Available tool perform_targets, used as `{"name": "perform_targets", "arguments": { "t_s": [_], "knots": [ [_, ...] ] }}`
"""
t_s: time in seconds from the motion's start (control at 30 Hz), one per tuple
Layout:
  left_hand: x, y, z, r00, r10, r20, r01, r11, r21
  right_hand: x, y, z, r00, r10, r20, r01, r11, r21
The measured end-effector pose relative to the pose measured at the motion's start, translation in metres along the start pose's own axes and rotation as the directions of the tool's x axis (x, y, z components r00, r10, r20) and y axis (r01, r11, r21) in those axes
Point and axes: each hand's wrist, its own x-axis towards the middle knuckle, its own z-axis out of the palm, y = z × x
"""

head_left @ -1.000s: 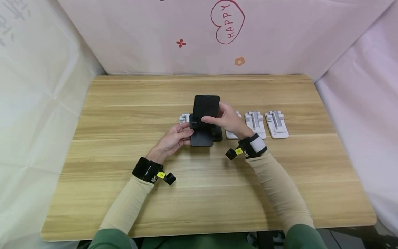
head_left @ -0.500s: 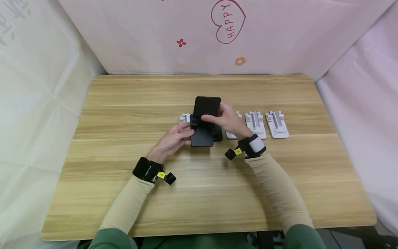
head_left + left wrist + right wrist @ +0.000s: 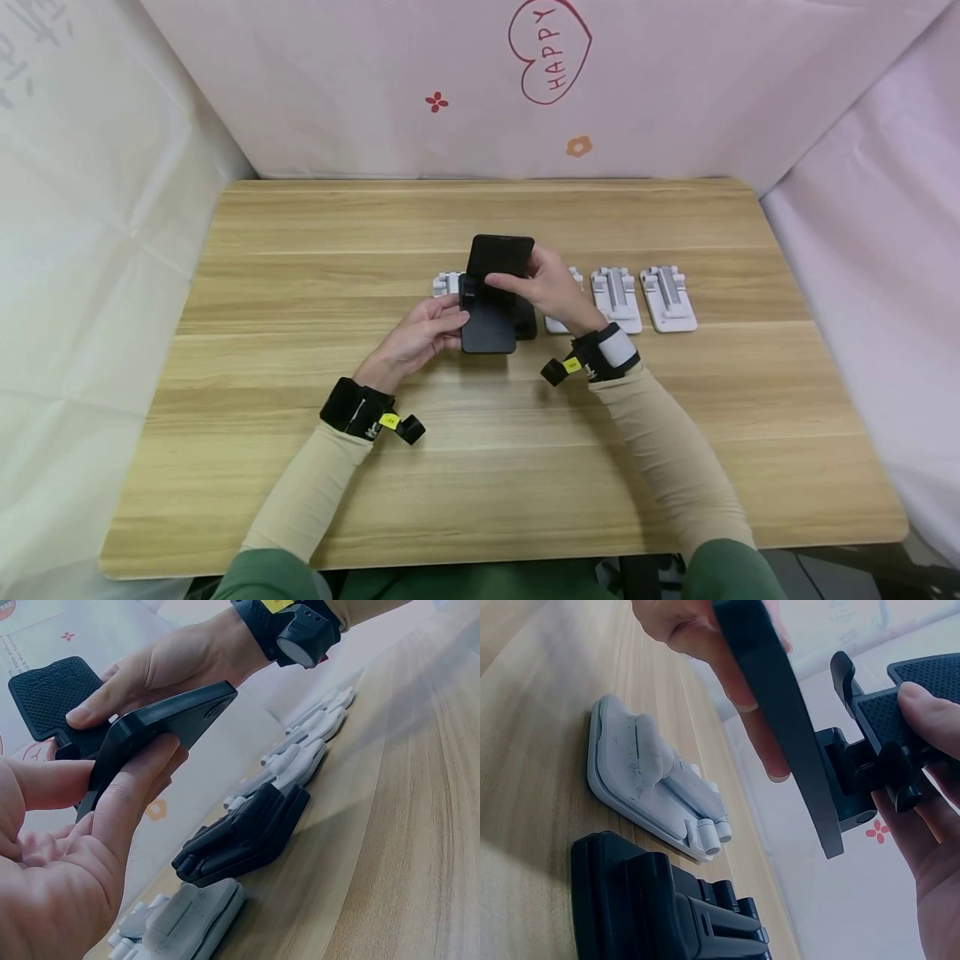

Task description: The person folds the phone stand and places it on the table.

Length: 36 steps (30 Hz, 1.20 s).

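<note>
A black folding phone stand (image 3: 488, 327) is held above the table, partly unfolded. In the head view its textured upper plate (image 3: 56, 694) rises at an angle from the flat base (image 3: 780, 712), joined by a hinged arm. My left hand (image 3: 416, 337) pinches the base at its left edge between thumb and fingers. With thumb in front and fingers behind, my right hand (image 3: 561, 292) grips the upper plate. Just beneath lies a second black phone stand (image 3: 527, 320), folded and partly hidden by the held one.
On the wooden table (image 3: 480, 483), a white folded phone stand (image 3: 446, 285) lies left of the black one, mostly covered. To the right are more white folded stands (image 3: 617, 302), the nearest partly behind my right hand. A pale printed cloth (image 3: 360, 92) hangs behind the table.
The upper plate has tipped slightly and its top edge has come a little lower and to the right. My right hand has shifted very slightly with it; my left hand stays in place.
</note>
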Motion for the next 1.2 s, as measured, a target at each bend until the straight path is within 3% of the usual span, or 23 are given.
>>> {"name": "perform_targets", "arguments": {
  "t_s": [0.87, 1.2],
  "knots": [
    [0.0011, -0.0016, 0.0001, 1.0, 0.0, 0.008, 0.0, 1.0, 0.006, 0.0049, 0.0036, 0.0025, 0.996, -0.054, -0.064, 0.05, 0.996, -0.072],
    [0.0005, 0.0004, 0.0024, 1.0, -0.028, -0.014, 0.028, 1.0, 0.007, 0.0033, 0.0096, 0.0034, 0.996, -0.053, -0.072, 0.051, 0.998, -0.023]
  ]
}}
